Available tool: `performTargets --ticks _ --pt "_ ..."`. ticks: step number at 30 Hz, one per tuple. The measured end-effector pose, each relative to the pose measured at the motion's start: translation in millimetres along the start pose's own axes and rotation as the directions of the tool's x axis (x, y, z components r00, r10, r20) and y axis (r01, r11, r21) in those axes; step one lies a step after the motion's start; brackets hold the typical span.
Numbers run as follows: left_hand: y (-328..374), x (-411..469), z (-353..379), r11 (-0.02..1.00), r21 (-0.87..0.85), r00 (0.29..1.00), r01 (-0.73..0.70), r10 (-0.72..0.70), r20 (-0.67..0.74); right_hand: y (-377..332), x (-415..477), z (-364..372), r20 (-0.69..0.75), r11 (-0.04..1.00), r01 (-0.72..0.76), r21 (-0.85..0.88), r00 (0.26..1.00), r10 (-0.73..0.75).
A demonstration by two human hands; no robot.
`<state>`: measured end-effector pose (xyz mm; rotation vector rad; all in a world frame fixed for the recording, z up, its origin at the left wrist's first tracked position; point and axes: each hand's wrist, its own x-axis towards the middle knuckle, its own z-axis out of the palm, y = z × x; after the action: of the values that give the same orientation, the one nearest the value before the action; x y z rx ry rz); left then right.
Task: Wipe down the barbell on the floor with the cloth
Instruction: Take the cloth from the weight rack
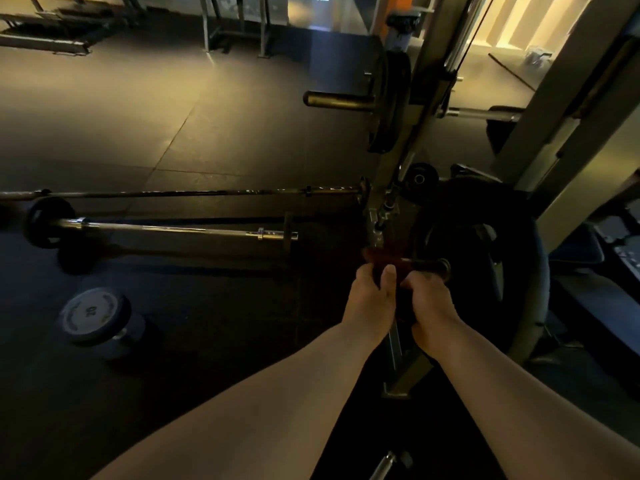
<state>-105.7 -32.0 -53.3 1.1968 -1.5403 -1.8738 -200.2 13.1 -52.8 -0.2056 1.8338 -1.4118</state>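
Note:
A dark red cloth (381,258) is bunched between my two hands, low in the middle of the view. My left hand (370,296) grips its left part, thumb raised. My right hand (431,306) holds its right part, close to a short dark peg (429,265) that sticks out from a large black plate (485,271). A chrome barbell (173,230) lies on the floor to the left, with a small black plate (45,223) at its far end. A thinner dark bar (173,193) lies just behind it. Neither hand touches either bar.
A rack upright (415,133) with loaded plates (388,102) rises just behind my hands. A round dumbbell (93,315) rests on the dark rubber floor (173,98) at the lower left. A bench (588,244) stands at the right. More frames stand at the far back.

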Motion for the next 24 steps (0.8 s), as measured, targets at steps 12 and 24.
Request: performTargets --ticks 12,24 --pt "79.3 -87.3 -126.7 1.000 0.011 0.997 0.000 0.000 -0.073 -53.5 -112.8 79.3 0.453 0.992 -0.123 0.005 0.885 0.108" --pt "137.2 -188.3 -362.0 0.922 -0.367 0.962 0.123 -0.202 -0.184 -107.1 -254.3 305.5 0.473 0.921 0.277 -0.274 0.873 -0.122"
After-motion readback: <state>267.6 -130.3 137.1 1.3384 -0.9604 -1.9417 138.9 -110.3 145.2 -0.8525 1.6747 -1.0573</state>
